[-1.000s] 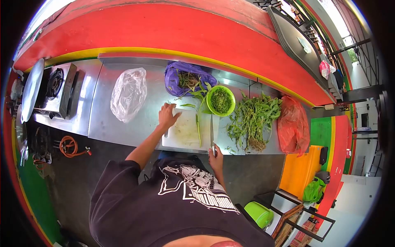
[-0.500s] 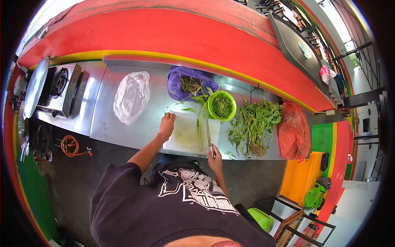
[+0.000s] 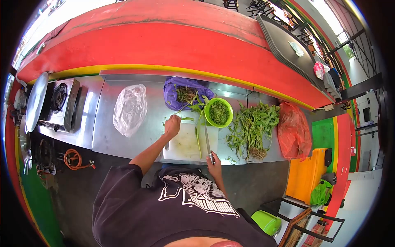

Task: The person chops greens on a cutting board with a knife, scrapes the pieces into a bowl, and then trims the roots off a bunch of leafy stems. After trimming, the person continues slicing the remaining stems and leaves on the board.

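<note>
Leafy green stems [image 3: 251, 127] are lying in a big loose pile on the steel worktop [image 3: 103, 131], to the right of the white cutting board [image 3: 185, 146], and this pile is telling us that most of the cutting is not yet done; the green bowl [image 3: 207, 113] just behind the board is already holding some chopped greens, and the purple bag [image 3: 169, 92] beside it is holding what we are taking for trimmings, so we are judging the work as begun but far from its end; one long stem [image 3: 198, 138] is lying along the board, uncut.

We are seeing the left hand [image 3: 172, 125] reaching with a stretched arm to the far left corner of the board, its fingers bent down and gathered over a few small leaves there; we are not able to tell whether it is really gripping them; the right hand [image 3: 214, 158] is resting at the near edge of the board, closed around the handle of the knife [image 3: 207, 138], whose blade is pointing away from the body and lying just to the right of the long stem.
</note>
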